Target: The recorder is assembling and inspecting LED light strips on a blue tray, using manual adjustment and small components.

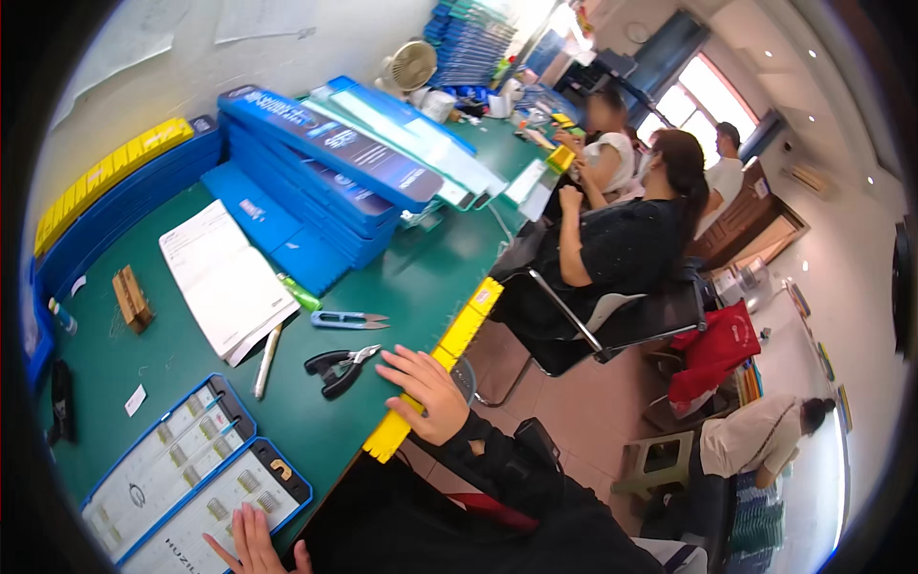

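My left hand (256,543) reaches over the near end of an open flat case (206,478) with blue rims, its fingers stretched out and apart. Small spring-like metal pieces (247,480) lie in groups in the case's pale trays. My right hand (430,394) rests across a long yellow strip (469,330) along the table's edge, fingers extended rather than wrapped round it. Left of that hand lie black-handled cutting pliers (337,371). Blue-handled thread snips (346,320) lie just beyond them.
An open notebook (225,277), a pen (268,362) and a wooden block (132,298) lie on the green table (402,277). Stacked blue cases (306,206) and a fan (409,67) stand farther back. A person in black (622,234) sits to the right; other people are beyond.
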Motion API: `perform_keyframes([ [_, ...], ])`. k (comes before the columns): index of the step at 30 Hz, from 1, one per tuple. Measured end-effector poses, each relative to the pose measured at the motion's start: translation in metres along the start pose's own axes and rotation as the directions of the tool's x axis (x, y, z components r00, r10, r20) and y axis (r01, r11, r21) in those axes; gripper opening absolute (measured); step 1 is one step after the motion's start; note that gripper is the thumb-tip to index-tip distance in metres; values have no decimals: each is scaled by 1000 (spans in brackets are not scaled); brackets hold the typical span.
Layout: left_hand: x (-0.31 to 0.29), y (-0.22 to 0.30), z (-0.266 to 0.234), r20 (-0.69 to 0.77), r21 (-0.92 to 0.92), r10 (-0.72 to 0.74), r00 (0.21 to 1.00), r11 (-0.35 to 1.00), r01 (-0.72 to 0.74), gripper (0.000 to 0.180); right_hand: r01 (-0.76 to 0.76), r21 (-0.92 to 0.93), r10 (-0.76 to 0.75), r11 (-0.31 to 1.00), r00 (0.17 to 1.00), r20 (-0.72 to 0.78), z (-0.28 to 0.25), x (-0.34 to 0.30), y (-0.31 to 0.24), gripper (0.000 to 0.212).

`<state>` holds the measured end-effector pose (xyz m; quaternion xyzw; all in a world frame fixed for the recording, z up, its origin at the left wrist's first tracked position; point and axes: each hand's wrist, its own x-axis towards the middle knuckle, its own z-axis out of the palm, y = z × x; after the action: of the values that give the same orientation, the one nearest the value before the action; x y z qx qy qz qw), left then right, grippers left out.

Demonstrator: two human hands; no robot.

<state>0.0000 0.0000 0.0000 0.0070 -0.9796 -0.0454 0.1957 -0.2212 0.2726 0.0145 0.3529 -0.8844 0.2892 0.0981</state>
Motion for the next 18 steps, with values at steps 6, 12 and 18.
perform_keyframes([
  [6,0,14,-16,-48,-92,-101,994,991,96,48,-92,-367,18,925,980,-200,-18,-53,46,42],
  [12,-2,16,-18,-66,-90,-130,989,988,124,48,30,-234,-105,972,944,-314,-29,-50,66,25],
  [18,-5,13,-15,-77,-67,-130,989,990,125,50,-185,-42,161,982,930,-330,-37,-45,51,15],
])
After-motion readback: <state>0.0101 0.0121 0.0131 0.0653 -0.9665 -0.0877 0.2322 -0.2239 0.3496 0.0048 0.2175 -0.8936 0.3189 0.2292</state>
